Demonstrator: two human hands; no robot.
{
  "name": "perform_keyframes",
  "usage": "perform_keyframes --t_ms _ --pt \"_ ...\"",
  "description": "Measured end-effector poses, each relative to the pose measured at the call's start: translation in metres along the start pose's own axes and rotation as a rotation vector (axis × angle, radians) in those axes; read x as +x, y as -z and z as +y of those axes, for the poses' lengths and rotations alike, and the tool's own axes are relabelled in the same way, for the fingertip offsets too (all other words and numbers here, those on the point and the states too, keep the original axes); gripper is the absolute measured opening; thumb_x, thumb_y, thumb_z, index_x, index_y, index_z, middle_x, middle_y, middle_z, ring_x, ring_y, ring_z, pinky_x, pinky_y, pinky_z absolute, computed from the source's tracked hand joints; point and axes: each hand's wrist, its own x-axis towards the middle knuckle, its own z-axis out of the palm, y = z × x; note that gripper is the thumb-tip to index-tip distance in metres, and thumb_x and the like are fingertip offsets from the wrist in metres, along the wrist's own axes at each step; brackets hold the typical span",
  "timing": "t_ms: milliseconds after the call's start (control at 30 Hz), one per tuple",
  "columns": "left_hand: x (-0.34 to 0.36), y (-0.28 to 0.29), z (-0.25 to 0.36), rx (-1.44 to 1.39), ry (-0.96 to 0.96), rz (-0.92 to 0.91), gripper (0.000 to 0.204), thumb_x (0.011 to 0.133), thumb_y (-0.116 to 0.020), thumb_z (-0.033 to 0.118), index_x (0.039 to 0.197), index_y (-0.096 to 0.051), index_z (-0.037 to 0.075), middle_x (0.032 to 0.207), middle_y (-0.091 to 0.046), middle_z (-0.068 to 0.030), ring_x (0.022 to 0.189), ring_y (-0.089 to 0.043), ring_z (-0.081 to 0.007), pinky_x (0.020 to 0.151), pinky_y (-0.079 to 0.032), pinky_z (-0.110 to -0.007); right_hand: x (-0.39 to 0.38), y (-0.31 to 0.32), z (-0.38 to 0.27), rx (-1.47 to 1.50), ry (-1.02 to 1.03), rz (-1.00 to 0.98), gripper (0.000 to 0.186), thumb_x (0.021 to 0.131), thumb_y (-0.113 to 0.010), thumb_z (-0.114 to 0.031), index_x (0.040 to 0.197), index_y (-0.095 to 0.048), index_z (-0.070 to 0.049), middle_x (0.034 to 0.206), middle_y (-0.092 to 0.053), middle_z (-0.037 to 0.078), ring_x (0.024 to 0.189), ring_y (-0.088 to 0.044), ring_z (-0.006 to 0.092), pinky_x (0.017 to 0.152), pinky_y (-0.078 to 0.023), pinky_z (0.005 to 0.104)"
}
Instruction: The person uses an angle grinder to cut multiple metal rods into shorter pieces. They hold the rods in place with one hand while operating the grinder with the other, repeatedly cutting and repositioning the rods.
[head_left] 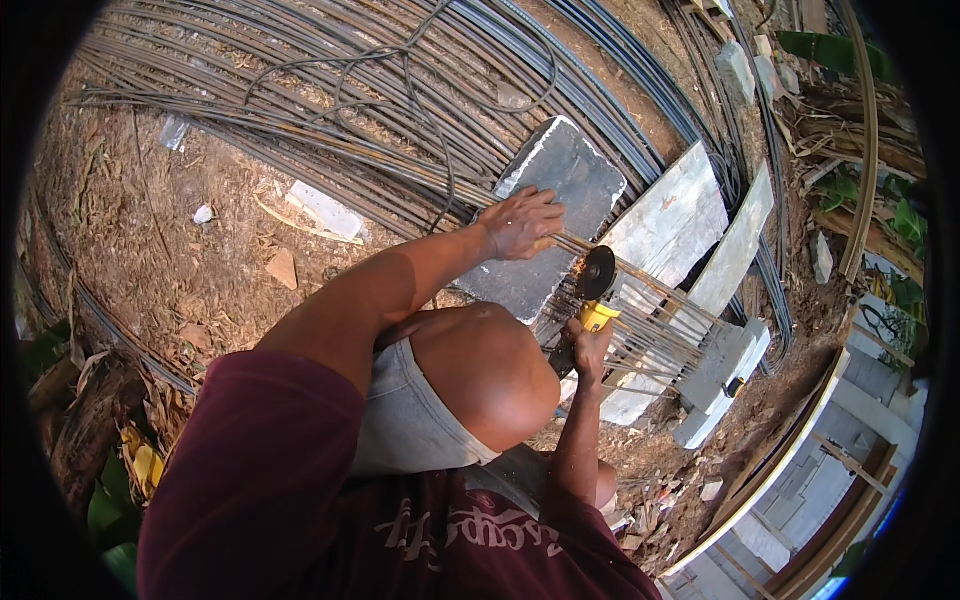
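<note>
My right hand (590,352) grips a yellow and black angle grinder (598,316) by its body. Its dark cutting disc (600,270) meets thin steel bars (572,243), and a small orange glow of sparks shows at the contact. Just left of the disc, my left hand (524,222) is closed over the bars, its palm side hidden. Beneath that hand lies a dark grey slab (575,168) with whitish edges. Several shorter steel bars (655,345) lie right of the grinder, their far ends at a grey block (722,368).
Long steel bars (330,75) cover the ground ahead, a black cable (407,75) looping across them. Pale boards (672,215) lie right of the slab. My bent knee (490,375) is close to the grinder. White scrap (325,210) rests on the dirt at left.
</note>
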Motion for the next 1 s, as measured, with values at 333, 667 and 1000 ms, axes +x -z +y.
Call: perform_keyframes --t_ms 333,667,1000 --pt "-0.001 0.000 0.001 -0.007 -0.019 0.055 0.022 0.099 -0.072 0.031 0.103 -0.070 0.010 0.121 -0.064 -0.0058 0.126 -0.054 -0.0269 0.112 -0.043 -0.045 0.011 0.002 0.012 -0.026 0.091 0.009 0.038 0.088 -0.079 0.001 0.119 -0.057 -0.003 0.091 -0.065 0.003 0.072 -0.062 0.0141 0.062 -0.053 0.0306" --pt "0.002 0.005 0.002 0.008 -0.002 0.029 0.023 0.098 -0.074 0.032 0.106 -0.075 0.011 0.119 -0.064 -0.0046 0.124 -0.055 -0.0257 0.111 -0.044 -0.044 0.007 0.000 0.003 0.041 0.031 -0.012 0.049 0.083 -0.083 0.001 0.126 -0.059 -0.003 0.101 -0.069 0.005 0.080 -0.066 0.0161 0.071 -0.057 0.0304" --pt "0.002 0.010 0.003 0.039 -0.006 -0.021 0.029 0.100 -0.073 0.035 0.114 -0.078 0.010 0.119 -0.066 -0.0052 0.122 -0.057 -0.0256 0.111 -0.045 -0.043 0.004 -0.004 -0.002 -0.048 0.012 0.042 0.034 0.085 -0.077 0.000 0.114 -0.060 -0.003 0.087 -0.065 0.003 0.067 -0.063 0.0154 0.060 -0.054 0.0316"
